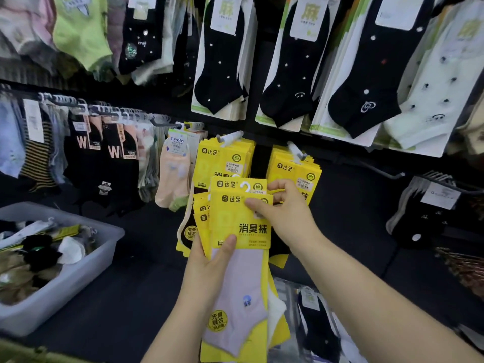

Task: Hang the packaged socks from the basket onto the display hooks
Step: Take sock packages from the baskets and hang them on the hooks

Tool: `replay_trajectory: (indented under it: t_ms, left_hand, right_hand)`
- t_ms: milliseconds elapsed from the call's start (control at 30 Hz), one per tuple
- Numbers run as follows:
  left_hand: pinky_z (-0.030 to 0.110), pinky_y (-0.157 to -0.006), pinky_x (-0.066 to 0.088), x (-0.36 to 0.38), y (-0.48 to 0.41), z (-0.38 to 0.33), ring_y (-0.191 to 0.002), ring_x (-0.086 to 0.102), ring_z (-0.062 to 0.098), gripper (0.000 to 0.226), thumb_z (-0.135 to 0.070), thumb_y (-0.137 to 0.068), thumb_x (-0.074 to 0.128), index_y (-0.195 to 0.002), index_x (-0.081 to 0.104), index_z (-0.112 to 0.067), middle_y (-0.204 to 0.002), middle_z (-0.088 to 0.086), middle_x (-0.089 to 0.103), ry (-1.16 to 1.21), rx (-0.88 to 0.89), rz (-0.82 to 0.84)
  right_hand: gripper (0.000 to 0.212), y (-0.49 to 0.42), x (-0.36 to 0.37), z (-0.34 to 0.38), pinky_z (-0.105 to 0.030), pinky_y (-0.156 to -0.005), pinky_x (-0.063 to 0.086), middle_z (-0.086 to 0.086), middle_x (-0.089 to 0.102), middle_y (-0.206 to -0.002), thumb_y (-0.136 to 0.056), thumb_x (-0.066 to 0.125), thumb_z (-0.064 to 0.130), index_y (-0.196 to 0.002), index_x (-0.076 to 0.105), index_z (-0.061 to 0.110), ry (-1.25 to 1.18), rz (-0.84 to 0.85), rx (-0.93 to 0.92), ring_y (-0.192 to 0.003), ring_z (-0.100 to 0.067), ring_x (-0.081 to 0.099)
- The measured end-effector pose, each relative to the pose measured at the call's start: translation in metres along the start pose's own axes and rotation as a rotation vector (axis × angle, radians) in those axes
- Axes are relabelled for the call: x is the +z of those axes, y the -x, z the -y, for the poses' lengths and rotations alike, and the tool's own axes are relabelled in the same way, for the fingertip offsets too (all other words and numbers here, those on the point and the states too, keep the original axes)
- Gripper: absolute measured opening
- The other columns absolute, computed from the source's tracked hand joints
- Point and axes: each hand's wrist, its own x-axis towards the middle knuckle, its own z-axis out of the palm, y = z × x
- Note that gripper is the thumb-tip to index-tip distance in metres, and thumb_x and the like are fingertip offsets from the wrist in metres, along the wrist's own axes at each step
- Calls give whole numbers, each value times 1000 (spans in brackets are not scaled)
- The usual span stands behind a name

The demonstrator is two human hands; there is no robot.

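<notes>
hanging across the top of the dark display wall (353,205) are black ankle socks (222,61) on white cards, with pale dotted ones to their right. a grey plastic basket (65,289) sits low at the left, filled with loose packaged socks in black, white and tan. above it a rail of socks (104,158) runs along the wall, black pairs with a large "w" among striped and peach ones.

in the middle of the wall two bunches of yellow packs hang side by side, the left bunch (222,155) and the right bunch (293,169), each on its own white-tipped hook, the left hook (231,137) and the right hook (296,150).

just below them, in front of the bunches and not on either hook, a stack of yellow sock packs (204,221) is held fanned out. the front pack (241,297) shows a lilac sock under a yellow header. the left grip (209,263) clasps the stack from below, thumb across the front pack's header and fingers hidden behind. the right grip (285,213) pinches the front pack's upper right corner, thumb on its face and fingers curled behind. a small white hanger loop (245,186) sticks up from the pack just behind the front one.
</notes>
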Motion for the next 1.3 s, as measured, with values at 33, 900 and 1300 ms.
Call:
replay_trajectory:
  t_ms: [33, 900, 1300]
  left_hand:
    - [36, -93, 51, 1, 0, 0, -106, 64, 4, 63, -64, -65, 60, -124, 52, -44, -112, -24, 67, 15, -12, 0]
    - [22, -76, 44, -21, -15, 4, -105, 57, 2, 41, -44, -91, 50, -131, 47, -37, -114, -18, 62, -211, 58, -71]
    - [37, -85, 52, 7, -3, 7, -98, 68, 6, 30, -62, -71, 56, -101, 58, -55, -107, -19, 70, 86, -63, 86]
  right_hand:
    - [34, -1, -4, 0, -36, -70, 55, 0, 66, -85, -72, 81, 27, -91, 53, 29, -34, 2, 6, -67, -14, 66]
    - [28, -66, -56, -4, -30, -80, 48, 2, 51, -108, -81, 72, 26, -104, 57, 18, 45, -584, 30, -94, -16, 56]
    - [19, 2, -18, 4, -35, -68, 60, -3, 71, -96, -79, 76, 20, -91, 62, 26, -56, 54, 18, -80, -18, 71]
